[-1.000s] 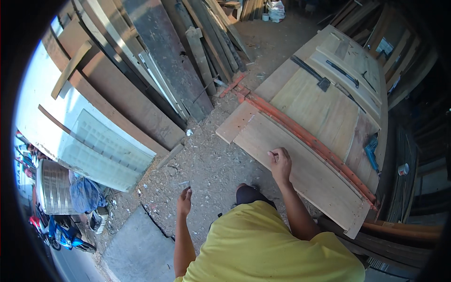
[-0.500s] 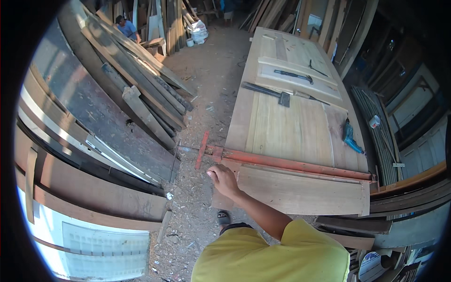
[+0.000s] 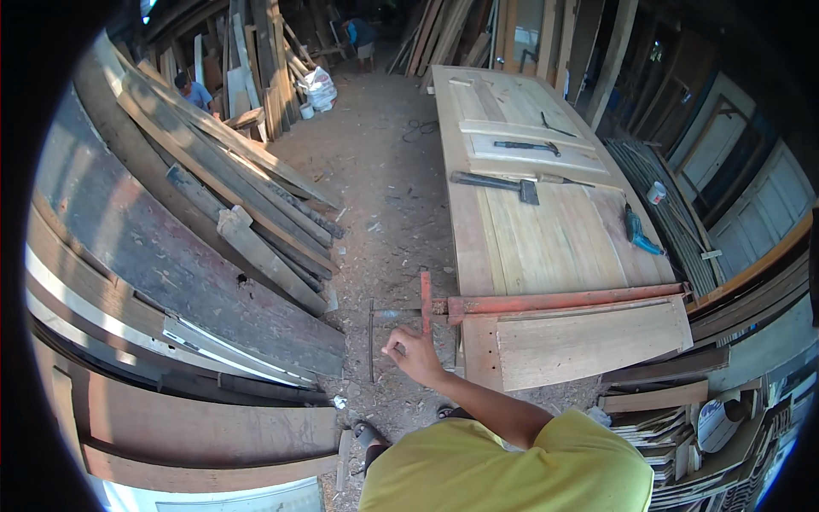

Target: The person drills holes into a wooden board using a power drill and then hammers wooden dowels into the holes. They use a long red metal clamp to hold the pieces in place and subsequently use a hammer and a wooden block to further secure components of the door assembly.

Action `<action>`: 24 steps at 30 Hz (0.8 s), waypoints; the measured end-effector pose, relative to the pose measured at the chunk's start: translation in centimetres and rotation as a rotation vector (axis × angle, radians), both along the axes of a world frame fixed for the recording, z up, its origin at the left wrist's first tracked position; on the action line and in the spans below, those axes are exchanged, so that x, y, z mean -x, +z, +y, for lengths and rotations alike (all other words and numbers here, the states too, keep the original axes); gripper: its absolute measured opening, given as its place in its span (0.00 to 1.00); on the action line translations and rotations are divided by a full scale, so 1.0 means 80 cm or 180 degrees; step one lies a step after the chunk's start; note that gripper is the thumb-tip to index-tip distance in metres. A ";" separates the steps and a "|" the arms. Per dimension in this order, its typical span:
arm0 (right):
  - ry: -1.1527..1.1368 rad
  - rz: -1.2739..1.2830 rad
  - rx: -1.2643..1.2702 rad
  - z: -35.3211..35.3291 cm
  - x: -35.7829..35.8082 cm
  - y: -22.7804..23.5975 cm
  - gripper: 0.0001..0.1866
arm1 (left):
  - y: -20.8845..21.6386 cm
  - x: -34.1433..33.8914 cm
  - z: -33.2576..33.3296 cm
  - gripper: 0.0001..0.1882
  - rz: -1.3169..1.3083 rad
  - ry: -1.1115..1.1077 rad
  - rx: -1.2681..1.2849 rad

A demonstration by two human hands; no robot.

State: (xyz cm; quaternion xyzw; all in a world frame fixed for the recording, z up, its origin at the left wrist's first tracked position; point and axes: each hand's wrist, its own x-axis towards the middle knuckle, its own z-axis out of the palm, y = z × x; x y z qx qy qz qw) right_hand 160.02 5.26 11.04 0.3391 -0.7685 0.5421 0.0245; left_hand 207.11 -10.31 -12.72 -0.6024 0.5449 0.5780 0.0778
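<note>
A long red bar clamp [image 3: 563, 301] lies across the near end of a pale wooden door panel [image 3: 533, 239]. Its screw end sticks out past the panel's left edge, with a red upright jaw [image 3: 426, 300] and a thin metal turning rod [image 3: 371, 341]. My right hand [image 3: 413, 355] hovers just below that jaw, right of the rod. Its fingers are curled in, thumb near the forefinger, and I see nothing held in them. A separate flat board [image 3: 589, 343] projects from under the clamp toward me. My left hand is out of view.
On the panel lie a mallet [image 3: 499, 183], a hammer [image 3: 526, 147], a chisel [image 3: 565, 180] and a teal power tool [image 3: 640, 232]. Planks [image 3: 230, 179] lean along the left. Two people [image 3: 360, 38] are farther back. Wood scraps litter the floor [image 3: 388, 230].
The view has shifted, so the panel and clamp sit differently in it. My right hand has come nearer the clamp's screw end and stays curled. My second foot now shows.
</note>
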 end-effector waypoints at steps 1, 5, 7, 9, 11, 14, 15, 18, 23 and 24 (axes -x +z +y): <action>-0.0304 0.0057 -0.0069 -0.005 0.010 0.007 0.11 | -0.008 -0.003 -0.035 0.21 0.0034 -0.0016 0.0019; -0.1324 0.0210 0.0105 -0.015 0.041 0.020 0.11 | -0.016 -0.014 -0.205 0.21 0.0142 0.0093 0.0249; -0.1727 0.0202 0.0092 -0.016 0.048 0.026 0.13 | -0.018 -0.002 -0.292 0.21 0.0221 0.0217 0.0405; -0.2084 0.0242 -0.0067 -0.022 0.048 0.030 0.15 | -0.020 0.022 -0.369 0.23 0.0446 -0.0023 0.0972; -0.2521 -0.0024 -0.0560 -0.022 0.049 0.034 0.16 | -0.008 0.060 -0.418 0.24 0.0435 0.0064 0.0813; -0.2908 0.0101 -0.0728 -0.024 0.055 0.031 0.14 | 0.010 0.132 -0.456 0.25 0.0544 -0.0406 0.1042; -0.2983 0.0169 -0.0583 -0.028 0.060 0.031 0.13 | 0.013 0.159 -0.465 0.25 0.0666 -0.0582 0.0923; -0.3188 0.0206 -0.0358 -0.047 0.086 0.014 0.07 | 0.025 0.227 -0.481 0.26 0.0769 -0.1172 0.0646; -0.3688 -0.0205 -0.0574 -0.057 0.139 -0.008 0.09 | 0.093 0.360 -0.486 0.31 0.0823 -0.2249 -0.0043; -0.3699 -0.0480 -0.0553 -0.065 0.154 -0.012 0.10 | 0.089 0.376 -0.500 0.31 0.0920 -0.2228 -0.0095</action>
